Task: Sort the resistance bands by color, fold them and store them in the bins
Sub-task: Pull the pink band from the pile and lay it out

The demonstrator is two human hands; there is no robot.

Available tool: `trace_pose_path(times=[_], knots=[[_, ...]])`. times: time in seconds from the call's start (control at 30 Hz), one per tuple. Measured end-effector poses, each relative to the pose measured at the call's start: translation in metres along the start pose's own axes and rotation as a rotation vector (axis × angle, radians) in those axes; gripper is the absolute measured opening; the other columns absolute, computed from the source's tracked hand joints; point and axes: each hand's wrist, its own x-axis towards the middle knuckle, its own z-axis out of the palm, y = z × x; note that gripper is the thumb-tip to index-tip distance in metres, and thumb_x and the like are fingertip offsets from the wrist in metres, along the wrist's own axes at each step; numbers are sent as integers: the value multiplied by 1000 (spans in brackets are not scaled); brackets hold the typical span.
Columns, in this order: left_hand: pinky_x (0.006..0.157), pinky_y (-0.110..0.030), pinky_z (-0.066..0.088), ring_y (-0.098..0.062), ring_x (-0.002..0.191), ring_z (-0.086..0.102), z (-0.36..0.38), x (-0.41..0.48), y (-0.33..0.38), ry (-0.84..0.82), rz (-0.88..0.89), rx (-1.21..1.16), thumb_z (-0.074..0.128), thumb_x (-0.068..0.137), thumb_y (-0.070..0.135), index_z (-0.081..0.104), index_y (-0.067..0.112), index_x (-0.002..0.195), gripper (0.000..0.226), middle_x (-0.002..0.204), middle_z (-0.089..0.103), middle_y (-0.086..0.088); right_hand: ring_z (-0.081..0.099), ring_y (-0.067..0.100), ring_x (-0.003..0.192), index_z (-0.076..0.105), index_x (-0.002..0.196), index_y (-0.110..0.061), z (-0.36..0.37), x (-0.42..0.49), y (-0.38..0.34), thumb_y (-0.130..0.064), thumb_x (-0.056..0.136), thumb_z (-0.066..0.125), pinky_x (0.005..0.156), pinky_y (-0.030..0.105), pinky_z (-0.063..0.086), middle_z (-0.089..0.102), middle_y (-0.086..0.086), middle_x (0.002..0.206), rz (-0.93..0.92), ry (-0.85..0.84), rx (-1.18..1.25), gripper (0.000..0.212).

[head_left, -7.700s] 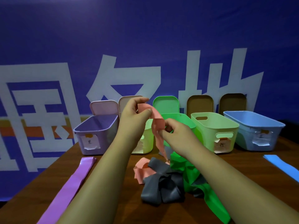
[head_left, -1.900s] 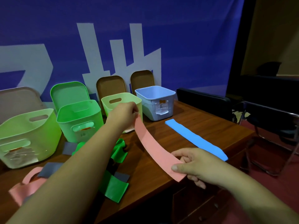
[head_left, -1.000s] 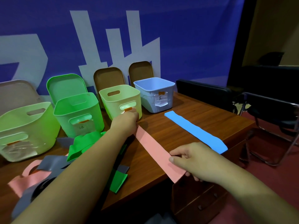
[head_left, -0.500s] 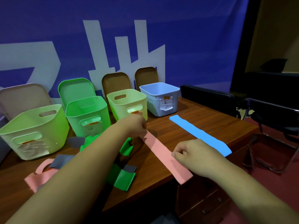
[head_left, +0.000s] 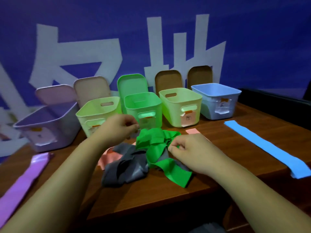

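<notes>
Centre frame: right hand (head_left: 184, 148) pinches green band (head_left: 155, 140), likely to free it from grey bands (head_left: 124, 167); left hand (head_left: 120, 129) curled alongside, grasp unclear.

Wood table (head_left: 218, 130), blue banner (head_left: 252, 39) w/ white chars, dark chair (head_left: 277, 98)

The purple band (head_left: 25, 182) runs off the lower left edge, near end out of sight. That whole side is smeared, the purple bin (head_left: 48, 126) included. The blue band (head_left: 269, 148) gets clipped at the right edge. Only the far tip of a pink band (head_left: 192, 131) peeks out behind the right hand (head_left: 190, 150). A second pink band (head_left: 107, 158) lies half buried under the grey bands (head_left: 124, 167). The left hand (head_left: 117, 128) and the right curl at the green band (head_left: 156, 142); pinching or not, can't tell. The label (head_left: 188, 118) on the pale green bin (head_left: 178, 100) is unreadable.
</notes>
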Motion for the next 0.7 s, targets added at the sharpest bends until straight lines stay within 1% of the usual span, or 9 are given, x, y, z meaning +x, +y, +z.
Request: trace_pose_path(times=[0.1,0.2,0.27,0.3,0.4,0.47,0.57,0.63,0.7], knots=[[71,-30,51,-7,73,67,-4,-18,-44,105,-60,11,72,98,30,76,29,89,10,79,74,12,53,3,61,80,97,-28,21,21,-29,-41,99,65,58,28,41,57,-15,58,-71,-6,71,20],[73,-27,42,-14,84,66,-1,-35,-72,193,-119,33,73,96,22,78,23,99,6,90,73,7,55,8,61,79,94,-28,42,41,-56,-38,99,64,58,30,42,62,-6,63,-116,-16,115,19],[77,-28,41,-21,92,66,6,-41,-89,210,-162,59,74,93,18,77,17,102,9,99,72,-1,54,8,58,77,91,-29,55,53,-72,-36,97,64,58,32,42,63,-5,63,-153,-25,144,16],[78,-29,43,-23,96,66,9,-43,-97,191,-207,67,74,92,21,75,17,103,12,102,72,-3,54,7,58,77,91,-29,61,59,-80,-34,97,64,59,31,43,63,-7,64,-175,-40,149,15],[79,-34,50,-26,100,67,15,-48,-113,93,-321,73,72,94,36,72,20,109,21,105,73,-6,61,4,74,77,97,-29,78,79,-100,-31,97,66,68,30,50,69,-12,80,-268,-115,102,12],[75,-33,45,-25,99,67,16,-51,-116,75,-301,68,71,96,37,74,20,109,21,106,75,-7,64,10,90,78,104,-28,90,93,-107,-31,96,67,81,34,54,68,-10,97,-328,-146,37,14],[73,-29,40,-21,97,64,13,-54,-116,97,-283,36,73,94,35,75,21,114,24,110,75,-5,61,22,109,70,129,-29,112,109,-108,-45,94,70,97,43,53,56,-1,118,-313,-232,-113,38],[72,-28,39,-19,95,63,11,-56,-117,134,-277,31,74,91,31,75,24,114,24,109,74,-3,60,26,114,64,137,-31,126,113,-104,-49,93,70,101,46,53,53,0,122,-290,-259,-160,48],[67,-28,40,-15,89,61,8,-56,-117,181,-286,2,73,91,30,75,27,107,16,102,72,0,61,24,114,65,135,-34,134,113,-99,-48,93,71,100,45,52,54,-2,120,-283,-259,-135,45]])
